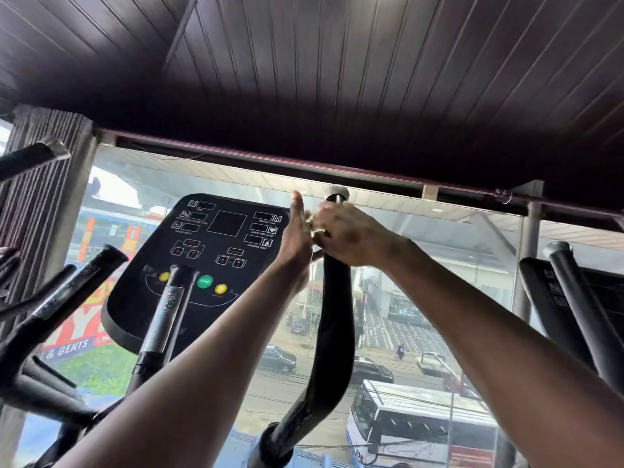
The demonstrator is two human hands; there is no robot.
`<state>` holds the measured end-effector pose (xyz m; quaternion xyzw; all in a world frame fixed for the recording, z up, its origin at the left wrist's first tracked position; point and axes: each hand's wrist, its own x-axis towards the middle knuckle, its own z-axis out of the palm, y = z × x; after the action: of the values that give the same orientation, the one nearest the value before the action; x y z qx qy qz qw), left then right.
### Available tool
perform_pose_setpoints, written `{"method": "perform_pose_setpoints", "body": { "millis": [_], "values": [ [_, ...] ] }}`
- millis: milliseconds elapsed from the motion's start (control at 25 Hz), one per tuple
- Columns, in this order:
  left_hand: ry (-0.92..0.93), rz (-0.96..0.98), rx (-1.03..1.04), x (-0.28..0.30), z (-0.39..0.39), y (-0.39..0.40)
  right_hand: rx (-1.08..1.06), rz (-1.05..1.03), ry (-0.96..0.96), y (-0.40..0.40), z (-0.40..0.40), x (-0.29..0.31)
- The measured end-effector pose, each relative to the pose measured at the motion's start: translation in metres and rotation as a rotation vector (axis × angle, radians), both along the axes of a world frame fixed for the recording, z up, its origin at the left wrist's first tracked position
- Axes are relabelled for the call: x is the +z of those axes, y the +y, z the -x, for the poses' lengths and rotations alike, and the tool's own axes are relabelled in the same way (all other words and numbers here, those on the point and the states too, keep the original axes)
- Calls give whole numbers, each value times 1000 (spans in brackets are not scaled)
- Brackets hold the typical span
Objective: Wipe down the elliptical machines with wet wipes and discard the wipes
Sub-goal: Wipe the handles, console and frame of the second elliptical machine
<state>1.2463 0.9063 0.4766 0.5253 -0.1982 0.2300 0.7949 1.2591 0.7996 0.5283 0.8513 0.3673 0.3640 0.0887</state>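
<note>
Black handle [332,319] gripped by right hand [347,236]; left hand [297,234] open beside it.

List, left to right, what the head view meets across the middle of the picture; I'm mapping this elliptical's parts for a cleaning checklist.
Left neighbouring handlebars → console panel → left hand → right hand gripping the right handlebar near its top → window pillar → next machine's handlebar.

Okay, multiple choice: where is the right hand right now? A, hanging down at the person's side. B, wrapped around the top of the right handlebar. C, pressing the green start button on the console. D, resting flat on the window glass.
B: the right hand curls around the upper end of the black handlebar, just below its grey end cap, well clear of the console.
</note>
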Motion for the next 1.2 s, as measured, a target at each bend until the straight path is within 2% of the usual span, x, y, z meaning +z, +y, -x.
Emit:
{"method": "perform_pose_setpoints", "body": {
  "millis": [120, 200, 280, 400, 560, 640, 720, 840, 1000, 1080, 1200],
  "values": [
    [0, -22, 3, -2, 2, 3, 222, -144, -36, -14, -4, -16],
    [3, -43, 14, -2, 3, 2, 202, -360, 64, -12, -7, -13],
    [6, -47, 10, -2, 4, 2, 229, -491, 141, -7, -4, -21],
    [-14, -55, -1, -5, 4, 8, 374, -556, -32, -18, -5, -42],
    [-7, -40, 7, -4, 8, 0, 316, -659, -202, -13, -5, -37],
    [-7, -26, -5, -6, 9, -2, 442, -628, -280, -13, 3, -52],
    [-4, -14, -16, -9, 8, -1, 497, -549, -279, -21, 8, -55],
    [19, 24, -22, -10, 10, -3, 375, -580, -252, -18, 15, -35],
    [45, 44, -44, -19, 10, 0, 411, -256, -274, -19, 31, -58],
    [38, 42, -34, -21, 10, 1, 394, -277, -274, -22, 26, -44],
    [30, 46, -35, -24, 11, -4, 239, -282, -267, -6, 25, -28]
  ]
}}
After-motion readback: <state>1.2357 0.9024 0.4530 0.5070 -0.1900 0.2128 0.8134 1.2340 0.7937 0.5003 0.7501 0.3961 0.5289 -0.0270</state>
